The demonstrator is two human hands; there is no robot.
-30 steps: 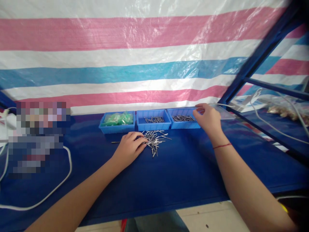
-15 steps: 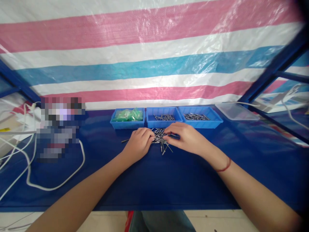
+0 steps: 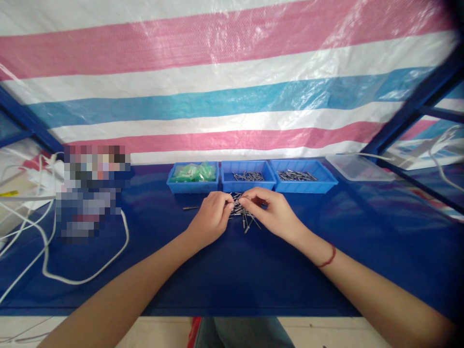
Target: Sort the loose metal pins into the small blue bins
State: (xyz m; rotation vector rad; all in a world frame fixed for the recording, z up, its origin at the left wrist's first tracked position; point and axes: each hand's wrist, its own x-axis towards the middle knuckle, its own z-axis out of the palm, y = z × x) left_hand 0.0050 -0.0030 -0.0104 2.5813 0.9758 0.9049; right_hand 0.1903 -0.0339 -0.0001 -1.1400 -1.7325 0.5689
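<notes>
A loose pile of silvery blind rivets (image 3: pixel 245 220) lies on the blue table, partly covered by my hands. My left hand (image 3: pixel 212 216) is closed over the pile's left side, thumb against the curled fingers; whatever they hold is hidden. From the right, my right hand (image 3: pixel 272 209) pinches thumb and forefinger together over the pile, close to the left fingertips. What sits in that pinch is too small to make out. One single rivet (image 3: pixel 191 208) lies apart, left of my left hand. Behind the pile, more rivets fill part of the middle blue bin (image 3: pixel 247 186) and the right blue bin (image 3: pixel 308 187).
The left blue bin (image 3: pixel 193 187) contains green-and-clear plastic bags (image 3: pixel 195 172). A clear plastic lid (image 3: pixel 360 167) lies at the back right. White cables (image 3: pixel 125 232) loop over the table's left side, beside a blurred-out area. A striped sheet (image 3: pixel 232 106) hangs behind.
My right hand has moved left and its thumb and forefinger have come together near my left hand. The left fingers have drawn tighter, staying at the pile.
</notes>
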